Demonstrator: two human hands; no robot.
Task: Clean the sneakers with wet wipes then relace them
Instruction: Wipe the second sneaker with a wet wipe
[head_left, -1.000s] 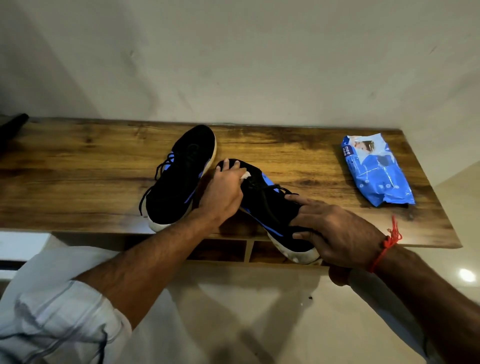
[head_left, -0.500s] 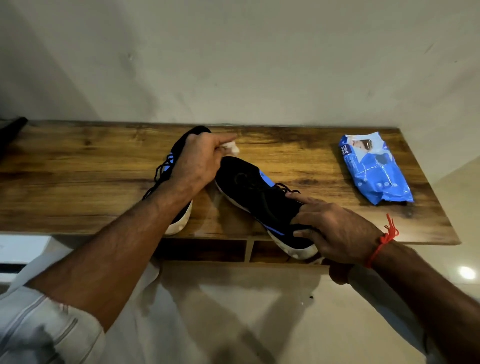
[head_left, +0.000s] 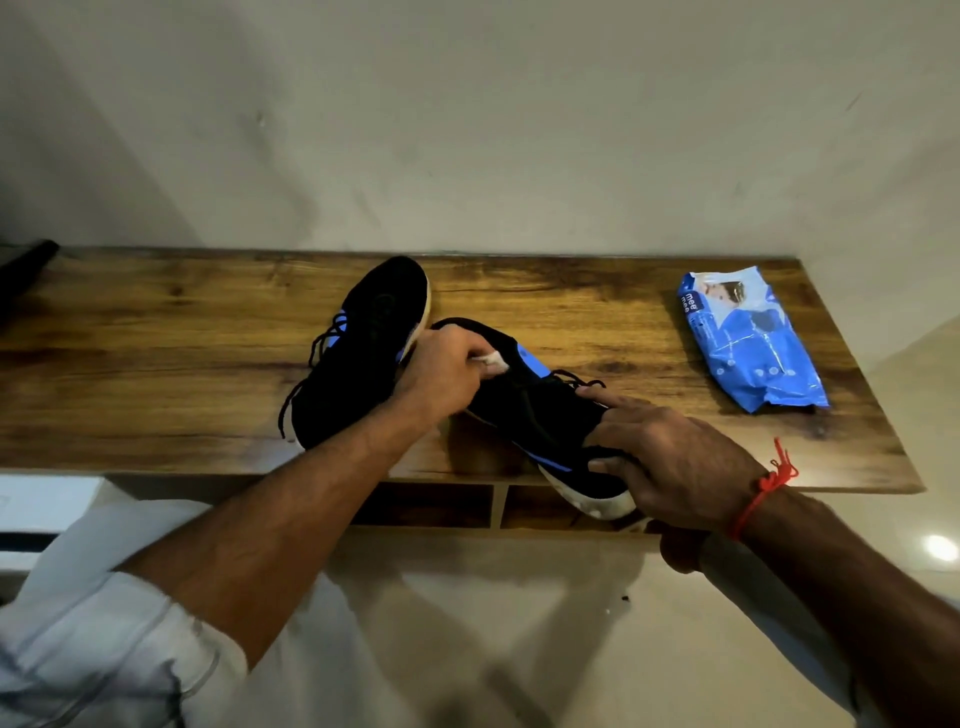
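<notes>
A black fabric sneaker with blue trim and a white sole lies tilted at the near edge of the brown wooden shelf top. The left hand is closed around a small white wet wipe, pressing it on the sneaker's far end. The right hand clasps its near end, fingers curled over it. A second matching black sneaker rests just left. A blue wipes packet lies well apart, far right.

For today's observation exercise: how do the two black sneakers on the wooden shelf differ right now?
The left black sneaker lies untouched; the right black sneaker is steadied by the right hand while the left hand presses a white wipe on it. The left sneaker sits fully on the wooden shelf; the right sneaker's heel overhangs its front edge. Both have blue accents and black laces.
</notes>
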